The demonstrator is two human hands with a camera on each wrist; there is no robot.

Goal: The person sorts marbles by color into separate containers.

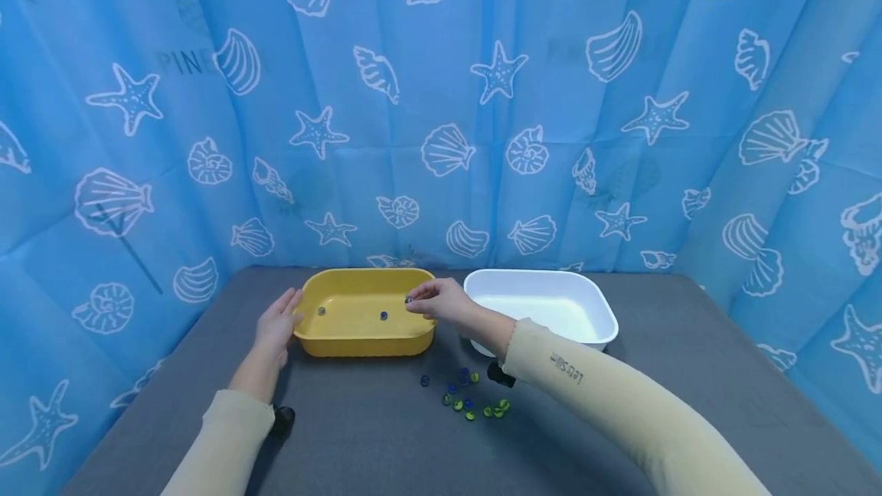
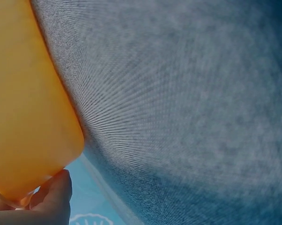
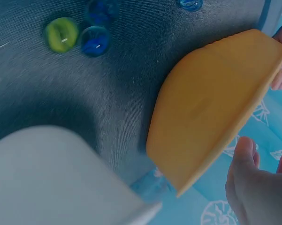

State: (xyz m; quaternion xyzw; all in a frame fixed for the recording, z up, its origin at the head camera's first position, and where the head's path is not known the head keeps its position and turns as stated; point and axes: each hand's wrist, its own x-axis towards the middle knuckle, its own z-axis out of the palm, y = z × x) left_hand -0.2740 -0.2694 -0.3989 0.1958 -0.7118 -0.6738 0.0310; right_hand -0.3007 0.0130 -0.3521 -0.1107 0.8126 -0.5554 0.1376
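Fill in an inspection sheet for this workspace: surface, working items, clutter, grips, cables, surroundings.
Surface: table covered in dark grey cloth, with some creasing.
Working items: yellow tub with two marbles visible inside; white tub to its right, partly hidden by the right arm; loose blue and yellow-green marbles on the cloth in front.
Clutter: nothing seen.
Left grip: holds the yellow tub's left edge.
Right grip: pinches a dark marble above the yellow tub's right end.
Cables: nothing seen.
Surroundings: blue curtain printed with white shells and starfish behind the table and along both sides.
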